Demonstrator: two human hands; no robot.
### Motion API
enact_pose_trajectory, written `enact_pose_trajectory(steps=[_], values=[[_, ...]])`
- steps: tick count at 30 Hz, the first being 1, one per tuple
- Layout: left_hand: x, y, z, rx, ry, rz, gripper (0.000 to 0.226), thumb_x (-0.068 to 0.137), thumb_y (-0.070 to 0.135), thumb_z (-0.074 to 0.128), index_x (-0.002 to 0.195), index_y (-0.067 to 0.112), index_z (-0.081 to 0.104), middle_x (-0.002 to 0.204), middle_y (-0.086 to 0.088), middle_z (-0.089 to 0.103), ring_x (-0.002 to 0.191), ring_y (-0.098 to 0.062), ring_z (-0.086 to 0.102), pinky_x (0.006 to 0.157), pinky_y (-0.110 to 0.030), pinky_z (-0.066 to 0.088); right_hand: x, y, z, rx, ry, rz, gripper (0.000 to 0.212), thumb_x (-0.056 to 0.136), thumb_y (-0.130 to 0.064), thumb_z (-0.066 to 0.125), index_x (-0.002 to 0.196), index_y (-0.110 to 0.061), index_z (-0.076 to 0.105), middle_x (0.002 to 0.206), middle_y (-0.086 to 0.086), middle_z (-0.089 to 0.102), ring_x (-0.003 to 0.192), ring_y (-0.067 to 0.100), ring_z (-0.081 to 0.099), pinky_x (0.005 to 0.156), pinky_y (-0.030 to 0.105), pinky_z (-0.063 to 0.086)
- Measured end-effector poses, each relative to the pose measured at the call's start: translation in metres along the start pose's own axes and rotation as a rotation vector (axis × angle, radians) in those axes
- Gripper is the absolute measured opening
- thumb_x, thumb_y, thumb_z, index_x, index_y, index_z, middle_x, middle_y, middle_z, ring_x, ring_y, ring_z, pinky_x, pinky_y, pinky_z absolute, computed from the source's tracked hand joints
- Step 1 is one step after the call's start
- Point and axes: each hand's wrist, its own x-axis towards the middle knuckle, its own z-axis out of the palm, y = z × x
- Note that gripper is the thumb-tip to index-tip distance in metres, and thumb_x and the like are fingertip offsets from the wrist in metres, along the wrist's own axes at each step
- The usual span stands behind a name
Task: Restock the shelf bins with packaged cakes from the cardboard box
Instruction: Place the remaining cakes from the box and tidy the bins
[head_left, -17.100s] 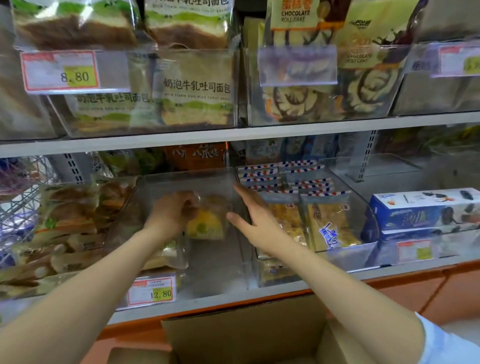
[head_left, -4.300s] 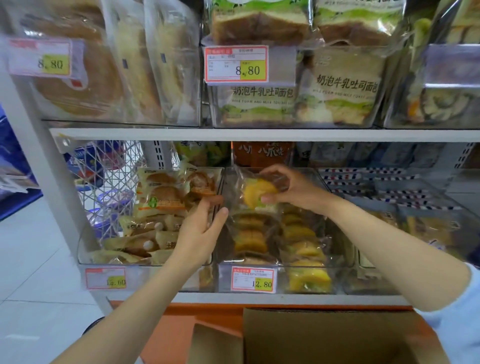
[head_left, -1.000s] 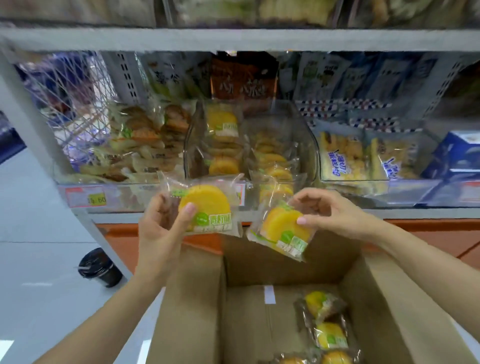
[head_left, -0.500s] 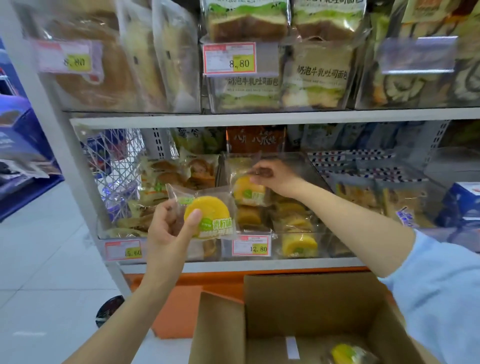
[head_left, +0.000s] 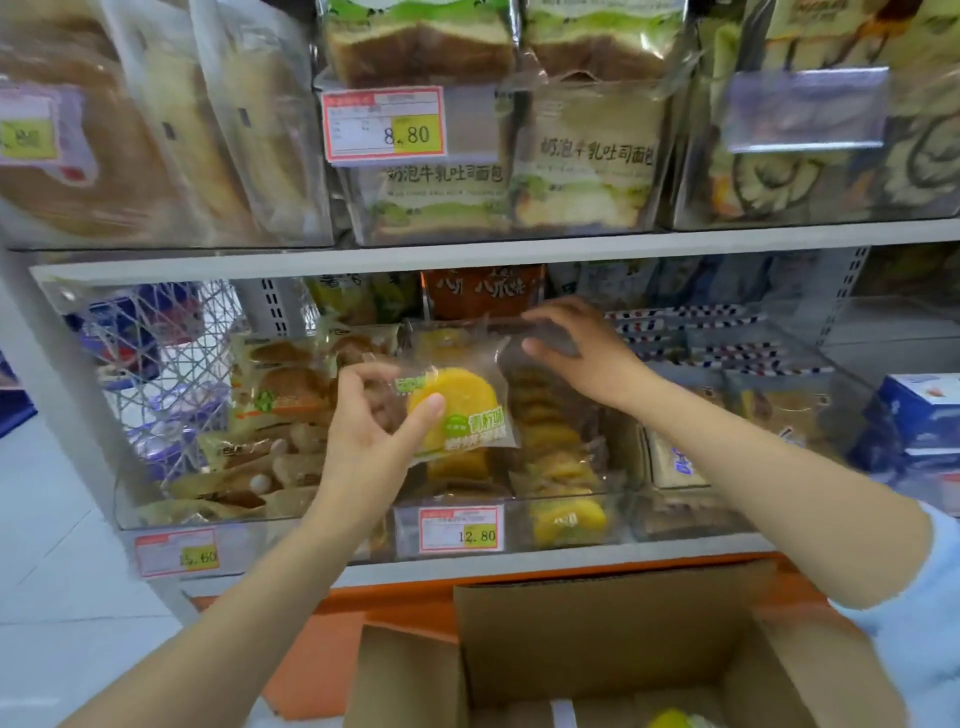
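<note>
At the far left, the left bin (head_left: 260, 415) holds brown pastry packs, which are not your target. Your left hand (head_left: 363, 441) is raised in front of the shelf, thumb and fingertips pinching the cake (head_left: 462, 405) by its left edge, so the pack sticks out toward 3 o'clock from your fingers. It stands upright with its face to you and its long side running roughly 9 to 3. It hangs in the air just before the middle bin (head_left: 517, 517), not yet in it.

That bin holds two rows of the same yellow cakes, and the left row lies straight behind the pack at 12 o'clock. I judge the pack goes forward and down there, and your left hand is the nearer one.

Your right hand (head_left: 587, 364) sits at 2 o'clock from the cake, over the bin's back, fingers bent. Whether they pinch a wrapper I cannot tell. The right bin (head_left: 753, 405) holds striped packs. At 6 o'clock the box (head_left: 597, 649) stands open, with a spare cake (head_left: 670, 719) showing at the bottom edge.
</note>
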Motion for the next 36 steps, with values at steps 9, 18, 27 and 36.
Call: enact_pose_trajectory(steps=[9,18,27,36], values=[[0.095,-0.001,0.112,0.151,0.007,-0.018,0.046,0.077,0.028,0.079,0.112,0.021,0.050,0.081,0.011,0.057,0.080,-0.017,0.060,0.064,-0.025,0.047,-0.026,0.070,-0.029,0.201,-0.092,0.249,0.052,0.098,-0.051,0.035,0.146,-0.031,0.034,0.152,-0.006,0.033,0.138,0.015,0.034,0.105,0.023,0.025],[0.147,-0.035,0.143,0.611,-0.213,0.022,0.046,0.072,0.038,0.081,0.105,0.029,0.050,0.108,-0.001,0.061,0.099,-0.027,0.060,0.090,-0.043,0.051,-0.030,0.084,-0.015,0.090,-0.250,0.209,0.074,0.090,-0.067,0.036,0.152,-0.035,0.013,0.160,-0.012,0.011,0.146,0.015,0.020,0.116,0.036,0.017],[0.176,-0.051,0.155,1.256,-0.104,0.254,0.037,0.086,0.030,0.065,0.123,0.025,0.061,0.134,-0.012,0.051,0.127,-0.039,0.041,0.104,-0.050,0.037,-0.030,0.091,-0.008,0.046,-0.226,0.148,0.061,0.095,-0.062,0.026,0.150,-0.037,0.020,0.161,-0.012,0.010,0.147,0.015,0.016,0.120,0.039,0.010],[0.144,-0.031,0.154,1.414,-0.255,0.390,0.043,0.094,0.038,0.043,0.129,0.017,0.057,0.137,-0.010,0.052,0.130,-0.033,0.038,0.108,-0.046,0.028,-0.032,0.088,-0.008,0.072,-0.214,0.166,0.056,0.097,-0.059,0.028,0.148,-0.038,0.024,0.160,-0.014,0.014,0.141,0.016,0.032,0.115,0.038,0.021]])
